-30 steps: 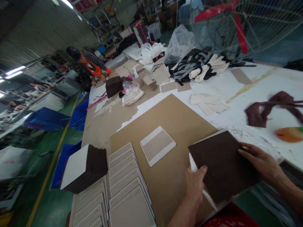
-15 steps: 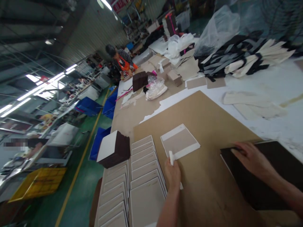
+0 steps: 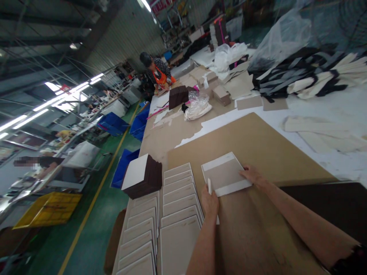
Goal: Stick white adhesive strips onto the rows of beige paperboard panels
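A grey board panel with white borders (image 3: 225, 172) lies on the brown sheet (image 3: 252, 141) in front of me. My left hand (image 3: 210, 202) is closed around a slim white stick (image 3: 209, 186), whose upper end pokes out above the fist beside the panel's lower left edge. At the panel's right edge is my right hand (image 3: 252, 175), its fingers pinching the border. Under my right forearm lies a dark flat panel (image 3: 329, 202), partly covered by the arm.
Overlapping rows of grey panels (image 3: 179, 225) lie to the left, near a stack of dark panels with a white top (image 3: 137, 172). Cloth strips (image 3: 301, 72) are heaped at the back right. Blue bins (image 3: 123, 164) stand beside the table. A co-worker (image 3: 159, 72) bends over the far end.
My right hand has left the dark panel and moved left to the bordered panel's right edge. My left hand still holds the white stick near the panel. The view has shifted slightly.
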Demonstrator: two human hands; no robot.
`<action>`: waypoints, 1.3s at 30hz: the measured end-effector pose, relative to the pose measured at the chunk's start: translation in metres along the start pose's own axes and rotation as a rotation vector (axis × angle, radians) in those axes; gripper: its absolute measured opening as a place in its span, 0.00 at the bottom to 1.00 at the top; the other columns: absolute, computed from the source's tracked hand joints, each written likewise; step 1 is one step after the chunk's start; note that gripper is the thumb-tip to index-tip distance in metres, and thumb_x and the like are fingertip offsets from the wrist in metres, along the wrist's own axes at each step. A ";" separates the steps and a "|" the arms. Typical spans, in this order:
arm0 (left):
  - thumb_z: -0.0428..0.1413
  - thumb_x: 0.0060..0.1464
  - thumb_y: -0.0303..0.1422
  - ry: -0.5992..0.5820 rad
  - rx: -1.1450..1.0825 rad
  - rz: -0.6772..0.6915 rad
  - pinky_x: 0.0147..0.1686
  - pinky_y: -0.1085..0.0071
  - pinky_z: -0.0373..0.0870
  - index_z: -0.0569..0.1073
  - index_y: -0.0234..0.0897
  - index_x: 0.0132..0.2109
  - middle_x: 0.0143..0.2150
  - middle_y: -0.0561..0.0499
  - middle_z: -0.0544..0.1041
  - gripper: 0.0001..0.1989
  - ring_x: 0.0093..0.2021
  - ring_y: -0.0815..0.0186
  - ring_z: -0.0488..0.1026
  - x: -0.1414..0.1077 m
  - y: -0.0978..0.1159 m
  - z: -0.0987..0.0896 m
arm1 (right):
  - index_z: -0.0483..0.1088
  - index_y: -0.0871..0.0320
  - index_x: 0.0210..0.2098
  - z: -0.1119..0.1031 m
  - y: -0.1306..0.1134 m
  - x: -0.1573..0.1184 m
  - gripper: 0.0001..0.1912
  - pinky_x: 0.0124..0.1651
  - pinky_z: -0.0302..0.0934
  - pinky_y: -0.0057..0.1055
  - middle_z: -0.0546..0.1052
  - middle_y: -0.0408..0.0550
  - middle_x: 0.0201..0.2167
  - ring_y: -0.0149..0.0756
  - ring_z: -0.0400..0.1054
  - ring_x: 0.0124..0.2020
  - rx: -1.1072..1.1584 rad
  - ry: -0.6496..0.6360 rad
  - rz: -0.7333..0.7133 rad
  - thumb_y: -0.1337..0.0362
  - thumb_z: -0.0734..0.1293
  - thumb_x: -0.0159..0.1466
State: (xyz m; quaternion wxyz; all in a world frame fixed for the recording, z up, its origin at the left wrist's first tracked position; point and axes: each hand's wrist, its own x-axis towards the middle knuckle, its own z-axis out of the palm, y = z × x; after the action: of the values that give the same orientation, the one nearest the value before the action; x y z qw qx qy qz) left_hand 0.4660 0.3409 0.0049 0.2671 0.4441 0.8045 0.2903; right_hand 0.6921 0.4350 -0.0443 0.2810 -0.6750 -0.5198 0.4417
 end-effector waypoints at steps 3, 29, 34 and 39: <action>0.56 0.54 0.33 0.013 -0.031 0.013 0.51 0.61 0.69 0.77 0.32 0.49 0.45 0.39 0.80 0.16 0.49 0.52 0.76 -0.003 0.002 -0.007 | 0.72 0.59 0.32 -0.008 -0.002 -0.013 0.13 0.30 0.64 0.33 0.78 0.51 0.28 0.40 0.72 0.29 0.186 -0.025 0.015 0.55 0.65 0.57; 0.61 0.55 0.52 -0.101 -0.616 0.035 0.32 0.68 0.74 0.79 0.31 0.37 0.32 0.46 0.81 0.24 0.34 0.59 0.78 -0.146 0.127 0.015 | 0.69 0.58 0.52 -0.066 -0.059 -0.198 0.14 0.49 0.73 0.46 0.75 0.55 0.45 0.46 0.69 0.46 -0.194 0.462 -0.918 0.71 0.59 0.69; 0.61 0.55 0.47 -0.069 -0.583 0.057 0.31 0.69 0.74 0.80 0.31 0.37 0.31 0.47 0.82 0.20 0.32 0.60 0.78 -0.159 0.156 0.024 | 0.68 0.61 0.53 -0.078 -0.051 -0.196 0.15 0.53 0.71 0.46 0.75 0.58 0.46 0.47 0.69 0.49 -0.250 0.595 -0.967 0.73 0.59 0.70; 0.65 0.50 0.42 -0.349 -0.630 0.194 0.39 0.68 0.75 0.81 0.32 0.42 0.37 0.46 0.83 0.18 0.38 0.59 0.79 -0.181 0.191 0.030 | 0.71 0.55 0.44 -0.134 -0.035 -0.191 0.07 0.51 0.70 0.41 0.78 0.52 0.44 0.43 0.73 0.46 0.024 0.753 -0.630 0.65 0.63 0.68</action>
State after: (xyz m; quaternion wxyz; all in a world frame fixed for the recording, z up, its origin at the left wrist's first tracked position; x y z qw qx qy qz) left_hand 0.6775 0.2734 0.1499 0.4950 0.4571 0.5721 0.4677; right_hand 0.7816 0.2753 0.1038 0.5772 -0.5945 -0.5559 0.0664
